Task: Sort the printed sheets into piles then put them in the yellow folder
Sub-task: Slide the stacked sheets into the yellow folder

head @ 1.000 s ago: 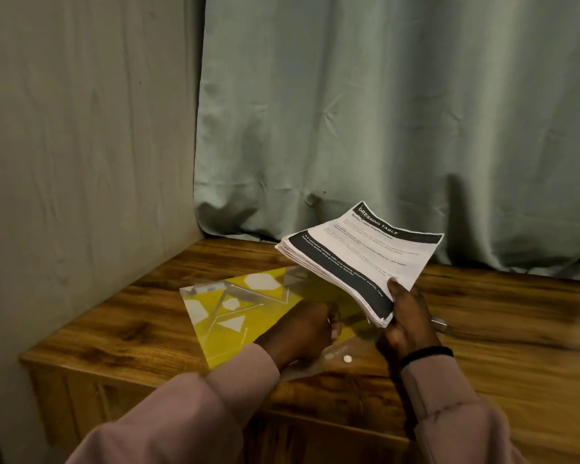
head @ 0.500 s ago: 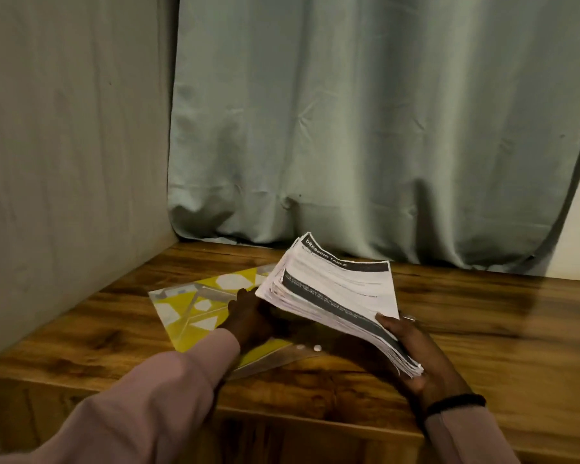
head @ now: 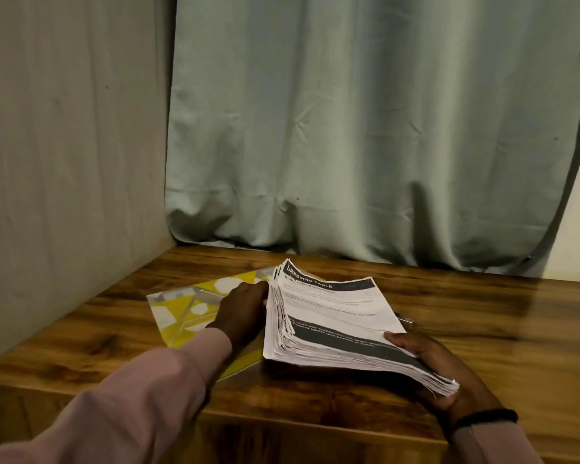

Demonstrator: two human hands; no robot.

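Stack sits centre frame, overlapping folder at lower left. My right hand grips its near-right corner, thumb on top; left hand rests flat against its left edge. Thick, floppy, loose sheets will likely fan; I'd support from underneath.

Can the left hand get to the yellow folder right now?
Probably yes. The left hand is already over the yellow folder, beside the stack of printed sheets. The stack covers the folder's right part, but the left part lies bare on the table.
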